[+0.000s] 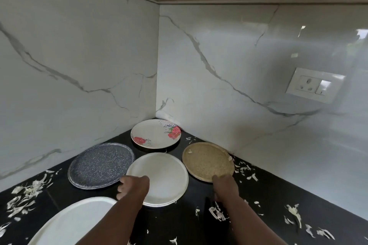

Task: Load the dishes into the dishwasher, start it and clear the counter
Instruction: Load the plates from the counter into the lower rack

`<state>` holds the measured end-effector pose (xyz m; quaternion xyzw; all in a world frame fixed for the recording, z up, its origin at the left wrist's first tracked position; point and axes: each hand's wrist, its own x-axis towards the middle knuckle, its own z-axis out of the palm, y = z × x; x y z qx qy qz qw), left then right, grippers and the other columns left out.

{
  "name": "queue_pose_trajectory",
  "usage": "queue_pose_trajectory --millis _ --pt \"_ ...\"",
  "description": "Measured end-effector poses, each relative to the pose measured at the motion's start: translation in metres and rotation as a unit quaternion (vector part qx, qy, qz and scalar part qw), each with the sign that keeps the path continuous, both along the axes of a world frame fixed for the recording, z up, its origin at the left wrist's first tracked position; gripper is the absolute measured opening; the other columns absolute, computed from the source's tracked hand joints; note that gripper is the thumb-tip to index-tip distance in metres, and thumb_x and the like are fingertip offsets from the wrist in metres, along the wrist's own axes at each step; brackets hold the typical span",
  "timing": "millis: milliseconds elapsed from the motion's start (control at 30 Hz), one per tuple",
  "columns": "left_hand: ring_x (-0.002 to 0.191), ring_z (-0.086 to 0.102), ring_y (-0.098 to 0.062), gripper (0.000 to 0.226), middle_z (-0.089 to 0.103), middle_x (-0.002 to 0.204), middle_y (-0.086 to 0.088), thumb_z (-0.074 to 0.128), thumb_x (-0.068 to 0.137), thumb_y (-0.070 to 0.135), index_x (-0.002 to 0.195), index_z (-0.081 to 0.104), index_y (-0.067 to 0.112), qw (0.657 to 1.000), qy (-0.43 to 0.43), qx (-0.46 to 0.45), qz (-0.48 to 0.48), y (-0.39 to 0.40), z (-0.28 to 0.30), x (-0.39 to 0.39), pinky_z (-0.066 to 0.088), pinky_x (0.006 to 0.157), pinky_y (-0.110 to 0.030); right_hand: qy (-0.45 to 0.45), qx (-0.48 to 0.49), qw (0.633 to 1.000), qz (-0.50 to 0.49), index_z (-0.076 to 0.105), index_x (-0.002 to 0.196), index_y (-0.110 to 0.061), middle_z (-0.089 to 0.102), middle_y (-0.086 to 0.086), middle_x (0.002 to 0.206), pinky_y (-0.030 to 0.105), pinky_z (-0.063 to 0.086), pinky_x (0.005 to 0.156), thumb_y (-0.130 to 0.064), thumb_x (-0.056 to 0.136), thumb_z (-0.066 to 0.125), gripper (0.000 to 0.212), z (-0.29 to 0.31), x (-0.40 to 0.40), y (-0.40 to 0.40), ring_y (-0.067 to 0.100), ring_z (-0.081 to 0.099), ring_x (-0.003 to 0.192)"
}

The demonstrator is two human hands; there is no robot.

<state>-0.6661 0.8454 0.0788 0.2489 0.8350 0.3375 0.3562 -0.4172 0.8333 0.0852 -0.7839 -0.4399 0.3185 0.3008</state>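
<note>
**A:** Head view, and it's a corner of black counter [268, 195] under marble-look walls. Four plates lie flat in a cluster there, with a fifth, a large white plate [71, 223], cut off at the lower left edge.

**B:** Take them one by one. Deepest in the corner sits the floral plate [156, 133], cream with red roses at two sides. Left of centre, the dark speckled plate [100, 165], grey-black with pale flecks. Right, the tan plate [207, 160], sandy and grainy-looking.

**A:** And in the middle the plain white plate [161, 177], nearest the person, its rim just beside the speckled one and the tan one.

**B:** The left hand [133, 187] is on that white plate's near-left edge, fingers curled over the rim, gripping it.

**A:** The right hand [224, 184] reaches to the tan plate's near edge. It covers the rim there, but its fingers are hidden behind the back of the hand, so I can't tell whether it grips or merely touches.

**B:** What's on the plates? The four look bare; a pale scrap lies on the tan plate's far rim.

**A:** Pale peel scraps [27, 195] are strewn over the counter on both sides. A white wall socket [314, 85] sits on the right wall.
</note>
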Motion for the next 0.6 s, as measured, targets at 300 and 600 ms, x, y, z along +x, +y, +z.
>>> queue_pose_trajectory --millis 300,600 --pt "0.125 0.036 -0.042 0.051 0.038 0.136 -0.028 0.057 0.081 0.006 0.127 0.035 -0.001 0.994 0.105 -0.022 -0.004 0.024 -0.024 -0.011 0.031 0.103 -0.045 0.237 0.023 0.952 -0.194 0.056 0.092 -0.006 0.057 0.009 0.074 0.033 0.054 0.057 -0.007 0.087 0.056 0.005 -0.026 0.019 0.048 0.022 0.059 0.061" --pt "0.097 0.059 -0.037 0.032 0.064 0.112 -0.018 0.053 0.083 0.007 0.114 0.062 0.008 0.987 -0.003 0.157 0.021 0.020 -0.028 -0.028 0.049 0.086 -0.043 0.365 -0.005 0.883 -0.295 0.053 0.125 -0.005 0.053 0.014 0.089 0.032 0.047 0.053 -0.013 0.089 0.053 0.037 -0.020 0.026 0.074 0.024 0.053 0.070"
